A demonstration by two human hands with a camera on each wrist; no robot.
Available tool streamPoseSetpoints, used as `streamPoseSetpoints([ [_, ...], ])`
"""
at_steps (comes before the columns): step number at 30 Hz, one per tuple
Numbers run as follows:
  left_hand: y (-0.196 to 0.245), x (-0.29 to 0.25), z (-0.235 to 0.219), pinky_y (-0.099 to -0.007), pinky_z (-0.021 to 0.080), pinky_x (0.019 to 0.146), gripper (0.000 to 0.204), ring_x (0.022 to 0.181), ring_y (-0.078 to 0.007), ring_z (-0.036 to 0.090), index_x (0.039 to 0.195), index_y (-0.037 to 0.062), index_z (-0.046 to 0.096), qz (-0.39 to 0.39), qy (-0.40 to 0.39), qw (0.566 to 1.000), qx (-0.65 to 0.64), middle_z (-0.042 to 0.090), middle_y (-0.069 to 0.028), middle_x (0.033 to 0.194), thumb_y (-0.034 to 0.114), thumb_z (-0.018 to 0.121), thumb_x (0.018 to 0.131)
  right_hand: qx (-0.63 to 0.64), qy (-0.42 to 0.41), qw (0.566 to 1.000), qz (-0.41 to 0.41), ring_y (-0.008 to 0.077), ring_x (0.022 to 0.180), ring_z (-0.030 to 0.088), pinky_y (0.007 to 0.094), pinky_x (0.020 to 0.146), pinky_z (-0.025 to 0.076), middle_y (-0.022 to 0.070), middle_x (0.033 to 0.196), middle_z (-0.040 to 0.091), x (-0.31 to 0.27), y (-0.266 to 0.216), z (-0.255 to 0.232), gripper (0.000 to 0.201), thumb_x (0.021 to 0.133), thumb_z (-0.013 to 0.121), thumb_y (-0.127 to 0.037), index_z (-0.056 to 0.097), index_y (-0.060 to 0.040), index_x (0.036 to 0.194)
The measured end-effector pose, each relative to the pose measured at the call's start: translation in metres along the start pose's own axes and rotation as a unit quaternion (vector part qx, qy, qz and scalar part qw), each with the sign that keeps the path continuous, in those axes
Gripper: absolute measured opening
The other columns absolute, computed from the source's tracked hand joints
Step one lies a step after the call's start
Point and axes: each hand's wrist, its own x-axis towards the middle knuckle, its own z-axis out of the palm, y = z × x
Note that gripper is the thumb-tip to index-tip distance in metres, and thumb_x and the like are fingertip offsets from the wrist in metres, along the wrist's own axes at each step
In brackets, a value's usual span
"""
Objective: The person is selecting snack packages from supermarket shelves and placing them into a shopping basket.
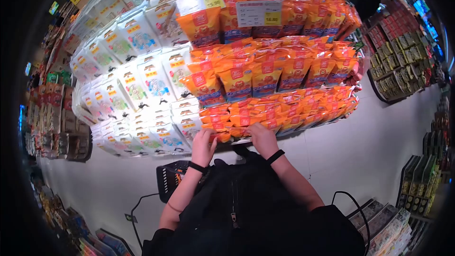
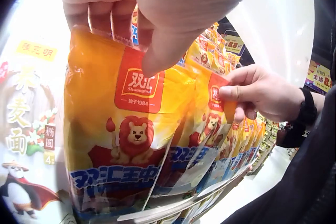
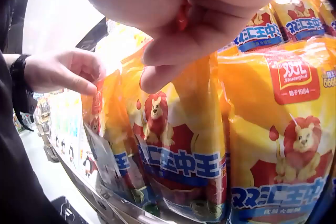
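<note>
My left hand (image 1: 204, 147) grips the top edge of an orange bag of sausages (image 2: 123, 113), thumb in front and fingers behind. The bag stands upright at the front of the shelf, with a red label and a lion printed on it. Just to the right, my right hand (image 1: 264, 141) pinches the top of a neighbouring orange sausage bag (image 3: 181, 134) of the same print. In the left wrist view this second bag stands close beside the first, its upper part partly covered by the right thumb. Both hands are at the lowest tier in the head view.
More orange bags (image 1: 268, 73) fill the tiers above. White noodle packs (image 1: 142, 83) stand directly left. Price signs (image 1: 258, 13) hang on the upper tier. A black shopping basket (image 1: 167, 180) is at the lower left, over the grey floor (image 1: 313, 161). Other stocked shelves (image 1: 403, 52) stand at right.
</note>
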Motion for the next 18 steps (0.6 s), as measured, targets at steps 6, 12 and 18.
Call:
streamPoseSetpoints([
  [6,-0.013,-0.001,0.005,-0.0519,0.055,0.1,0.03,0.114,-0.0434,0.068,0.119,0.0044,0.07,0.025,-0.018,0.999,0.017,0.072,-0.0176,0.118,0.003,0.081,0.092,0.014,0.044,0.998,-0.031,0.0321,0.091,0.075,0.0436,0.075,0.061,0.0081,0.099,0.07,0.011,-0.046,-0.045,0.011,0.104,0.074,-0.011,0.08,-0.0092,0.113],
  [12,-0.015,0.005,0.015,-0.0528,0.054,0.105,0.041,0.119,-0.0454,0.067,0.132,0.0032,0.068,0.05,-0.017,0.999,0.014,0.07,-0.0217,0.128,0.001,0.078,0.092,0.003,0.084,0.995,-0.054,0.0312,0.087,0.075,0.0419,0.072,0.06,0.008,0.1,0.072,0.015,-0.098,-0.114,0.009,0.102,0.077,-0.01,0.08,-0.0079,0.11],
  [18,0.019,0.024,-0.017,-0.0525,0.048,0.117,0.055,0.136,-0.0445,0.062,0.144,0.0052,0.064,0.098,-0.016,0.994,-0.039,0.068,-0.0208,0.144,0.006,0.082,0.092,0.055,0.145,0.984,-0.089,0.0316,0.087,0.077,0.0391,0.073,0.061,0.0113,0.101,0.076,0.008,-0.136,-0.149,0.011,0.098,0.081,-0.004,0.08,-0.0049,0.109],
])
